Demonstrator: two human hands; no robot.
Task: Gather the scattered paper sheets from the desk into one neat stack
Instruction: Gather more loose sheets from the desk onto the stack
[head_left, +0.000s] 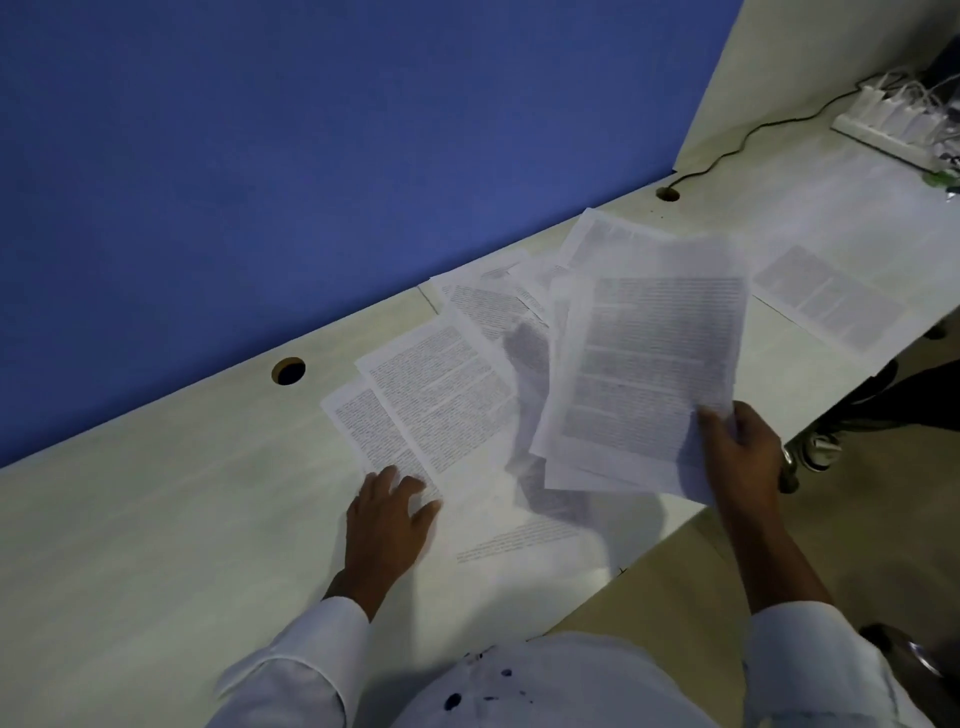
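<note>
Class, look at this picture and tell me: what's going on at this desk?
A person is gathering printed pages. The right hand grips a loose bundle above the desk, while the left hand touches a sheet lying flat. More scattered sheets lie by the blue partition; no neat stack yet.

1. A flat matte blue partition panel is filling the view from 9 to 12 o'clock.
2. A pale off-white laminate desk is running diagonally from 8 to 2 o'clock along the panel's foot.
3. Two round cable holes are sitting near its back edge, one at 9 o'clock and one at 1 o'clock.
4. A cream side panel is rising at 1 o'clock.
5. A white power strip crowded with white plugs is lying on the desk at 2 o'clock.
6. A thin black cable is trailing from the strip to the farther hole.
7. A tan floor is showing at 5 o'clock.
8. A chrome chair base is standing on it at 3 o'clock.
9. Dim, even light is falling throughout.
</note>
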